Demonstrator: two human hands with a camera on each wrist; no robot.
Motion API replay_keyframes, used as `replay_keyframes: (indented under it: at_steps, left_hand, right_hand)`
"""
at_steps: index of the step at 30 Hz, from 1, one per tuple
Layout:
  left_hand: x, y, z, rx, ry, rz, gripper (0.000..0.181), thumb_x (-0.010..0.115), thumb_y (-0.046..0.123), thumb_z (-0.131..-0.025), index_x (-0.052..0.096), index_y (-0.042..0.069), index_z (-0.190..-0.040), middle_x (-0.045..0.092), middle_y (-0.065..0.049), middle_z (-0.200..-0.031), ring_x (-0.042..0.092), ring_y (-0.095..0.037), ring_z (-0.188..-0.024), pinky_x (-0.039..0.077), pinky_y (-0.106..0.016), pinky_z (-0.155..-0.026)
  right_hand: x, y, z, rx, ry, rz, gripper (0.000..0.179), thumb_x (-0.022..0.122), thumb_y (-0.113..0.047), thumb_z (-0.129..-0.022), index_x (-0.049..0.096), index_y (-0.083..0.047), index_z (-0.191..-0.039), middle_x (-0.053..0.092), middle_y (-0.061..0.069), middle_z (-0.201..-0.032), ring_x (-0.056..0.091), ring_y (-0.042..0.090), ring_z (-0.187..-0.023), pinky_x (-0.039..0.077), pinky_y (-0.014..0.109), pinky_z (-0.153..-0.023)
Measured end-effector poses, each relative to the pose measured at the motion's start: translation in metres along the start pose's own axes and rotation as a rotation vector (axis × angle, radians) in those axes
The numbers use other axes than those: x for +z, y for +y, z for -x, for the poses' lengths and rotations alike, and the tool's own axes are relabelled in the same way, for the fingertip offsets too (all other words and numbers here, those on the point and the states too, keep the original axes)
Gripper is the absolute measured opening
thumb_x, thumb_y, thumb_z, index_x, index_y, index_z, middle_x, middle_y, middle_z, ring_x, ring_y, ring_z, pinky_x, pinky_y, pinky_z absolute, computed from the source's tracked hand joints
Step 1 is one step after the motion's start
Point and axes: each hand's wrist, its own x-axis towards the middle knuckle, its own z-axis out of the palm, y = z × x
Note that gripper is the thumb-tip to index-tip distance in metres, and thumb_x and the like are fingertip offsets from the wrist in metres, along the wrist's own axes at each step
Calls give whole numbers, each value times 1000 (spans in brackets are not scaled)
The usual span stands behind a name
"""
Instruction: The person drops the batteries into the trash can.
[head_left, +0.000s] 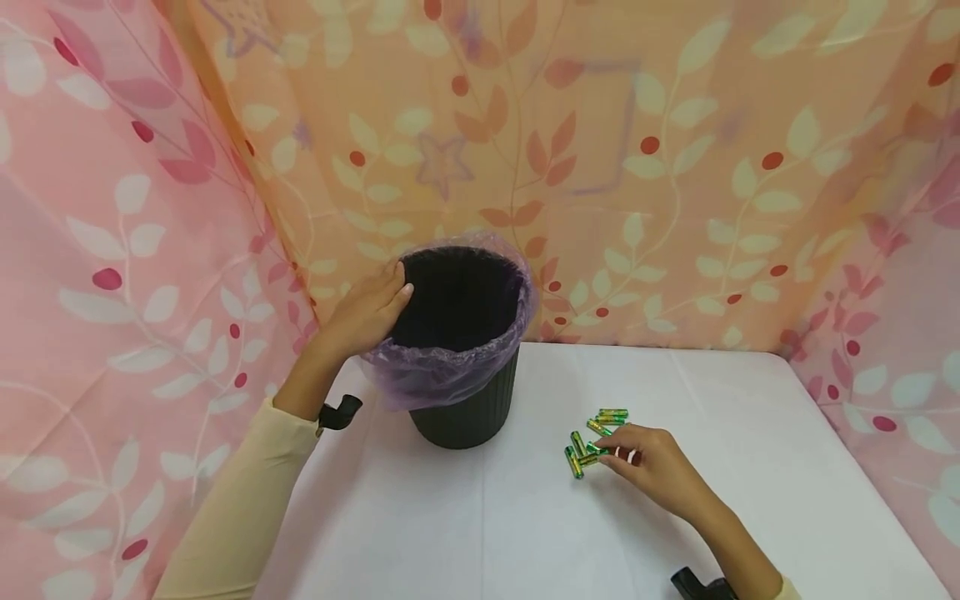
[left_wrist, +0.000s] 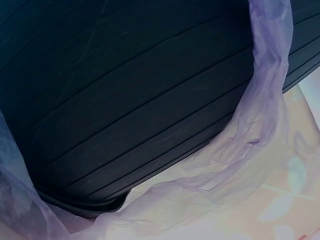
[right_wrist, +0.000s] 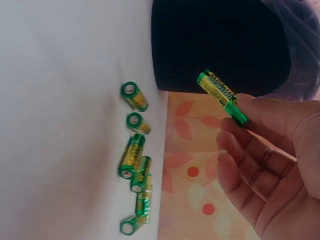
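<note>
A black ribbed bin (head_left: 476,408) stands upright on the table, and a translucent purple plastic bag (head_left: 435,373) is folded over its rim. My left hand (head_left: 363,312) rests against the left side of the bagged rim, its fingers fairly straight. The left wrist view shows the bin's ribbed wall (left_wrist: 135,100) and the crumpled bag (left_wrist: 200,185), but no hand. My right hand (head_left: 656,467) pinches a green and yellow battery (right_wrist: 222,97) between thumb and finger, just above the table. Several similar batteries (head_left: 573,462) lie loosely grouped beside that hand.
The table carries a white cloth (head_left: 420,525). Floral fabric stands behind as an orange curtain (head_left: 675,208), with a pink curtain (head_left: 112,333) along the left side and another at the right. The bin is close to the table's back edge.
</note>
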Motion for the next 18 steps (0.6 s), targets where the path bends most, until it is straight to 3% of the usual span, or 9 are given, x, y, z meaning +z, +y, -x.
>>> replay_keyframes:
  at_steps: [9, 18]
  left_hand:
    - [0, 4, -1, 6, -2, -6, 64, 25, 35, -112, 15, -9, -157, 10, -25, -166, 5, -34, -155, 3, -51, -125]
    - [0, 2, 1, 2, 0, -13, 64, 25, 35, -112, 14, -10, -157, 10, -25, -166, 5, -35, -155, 3, -51, -125]
  right_hand:
    - [-7, -20, -16, -20, 3, -46, 26, 85, -3, -79, 78, -20, -98, 72, -12, -89, 60, 1, -70, 53, 24, -55]
    - [-27, -47, -45, -115, -20, -40, 20, 82, -8, -84, 77, -22, -98, 69, -17, -84, 60, 1, -70, 54, 24, -56]
